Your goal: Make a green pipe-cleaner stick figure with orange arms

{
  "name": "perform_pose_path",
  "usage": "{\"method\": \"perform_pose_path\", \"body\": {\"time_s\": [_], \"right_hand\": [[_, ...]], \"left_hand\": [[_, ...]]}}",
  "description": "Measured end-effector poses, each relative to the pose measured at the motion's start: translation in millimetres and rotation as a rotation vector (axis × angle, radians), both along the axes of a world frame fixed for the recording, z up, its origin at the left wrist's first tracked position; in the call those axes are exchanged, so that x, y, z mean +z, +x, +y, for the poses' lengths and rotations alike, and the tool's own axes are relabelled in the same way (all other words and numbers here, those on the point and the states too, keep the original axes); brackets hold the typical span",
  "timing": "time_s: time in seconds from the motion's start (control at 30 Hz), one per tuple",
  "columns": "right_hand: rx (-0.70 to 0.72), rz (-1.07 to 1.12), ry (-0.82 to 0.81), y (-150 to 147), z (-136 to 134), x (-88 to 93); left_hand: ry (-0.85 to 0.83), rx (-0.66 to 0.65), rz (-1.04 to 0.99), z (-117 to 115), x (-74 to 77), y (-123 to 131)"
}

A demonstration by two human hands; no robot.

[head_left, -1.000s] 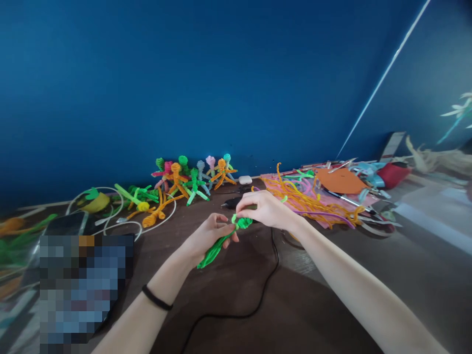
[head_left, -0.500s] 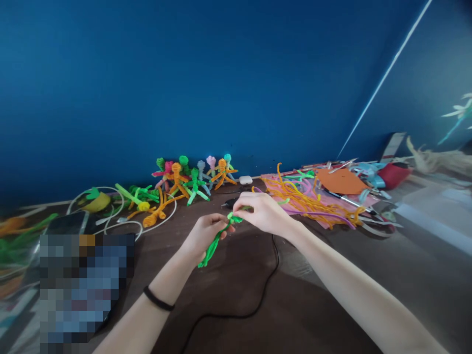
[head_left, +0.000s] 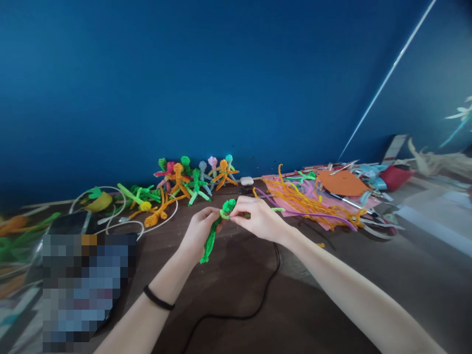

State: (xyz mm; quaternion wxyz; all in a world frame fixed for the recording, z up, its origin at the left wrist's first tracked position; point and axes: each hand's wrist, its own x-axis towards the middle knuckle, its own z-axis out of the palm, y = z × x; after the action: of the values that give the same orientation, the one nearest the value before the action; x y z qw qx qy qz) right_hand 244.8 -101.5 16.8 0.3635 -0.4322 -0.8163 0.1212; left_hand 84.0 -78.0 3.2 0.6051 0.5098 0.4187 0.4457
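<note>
Raised slightly, the green pipe-cleaner figure (head_left: pixel 210 239) is held above the dark desk (head_left: pixel 239 290): left hand (head_left: pixel 200 232) grip closed round its body, right hand (head_left: pixel 258 220) grip pinched, seemingly, on its head. A blue wall (head_left: pixel 221 73) is seen behind.

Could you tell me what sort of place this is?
Probably a home craft desk: finished pipe-cleaner figures by the blue wall, loose orange pipe cleaners and cut paper nearby, a green figure between left hand and right hand.

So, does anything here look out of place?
Nothing looks damaged. A tangle of orange pipe cleaners sprawls over the pink sheet, and a black cable crosses the brown table below the left hand and right hand holding the green pipe-cleaner figure.
</note>
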Motion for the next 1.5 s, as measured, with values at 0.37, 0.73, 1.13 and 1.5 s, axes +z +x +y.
{"method": "perform_pose_path", "body": {"time_s": [0.37, 0.73, 1.13, 1.5], "right_hand": [[-0.002, -0.037, -0.013, -1.2, -0.7, 1.4], [0.009, 0.225, -0.19, 9.7, 12.6, -4.5], [0.047, 0.091, -0.304, 23.3, 16.5, -5.2], [0.133, -0.085, -0.248, 21.3, 7.9, 6.8]], "left_hand": [[-0.054, 0.043, 0.011, -0.6, 4.6, -1.5], [-0.405, -0.215, -0.415, 2.6, 6.9, -4.3], [-0.208, -0.293, 0.09, 0.1, 10.8, -10.2], [-0.145, -0.422, 0.285, -2.5, 1.1, -4.6]]}}
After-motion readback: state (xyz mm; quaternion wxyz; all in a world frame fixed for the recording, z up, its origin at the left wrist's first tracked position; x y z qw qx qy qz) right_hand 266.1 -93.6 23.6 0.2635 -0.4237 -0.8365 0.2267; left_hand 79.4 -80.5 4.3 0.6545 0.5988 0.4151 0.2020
